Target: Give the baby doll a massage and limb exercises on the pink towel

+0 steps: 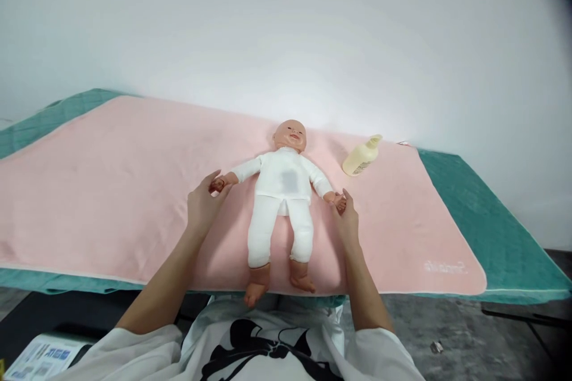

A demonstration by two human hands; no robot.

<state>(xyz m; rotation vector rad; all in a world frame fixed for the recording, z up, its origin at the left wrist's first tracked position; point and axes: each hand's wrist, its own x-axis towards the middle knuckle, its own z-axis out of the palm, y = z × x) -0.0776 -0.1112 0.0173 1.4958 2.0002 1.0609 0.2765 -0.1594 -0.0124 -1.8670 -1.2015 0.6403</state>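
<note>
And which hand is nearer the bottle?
Right. The right hand is just below the bottle in view; the left hand is farther off, across the doll.

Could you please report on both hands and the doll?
Left hand, right hand: holding doll by its hands. Doll face-up on pink mat. Bottle aside, untouched.

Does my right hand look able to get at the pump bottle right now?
Probably yes, once your right hand releases the doll's hand: the pump bottle sits just beyond on the pink mat, with nothing visible in between.
</note>
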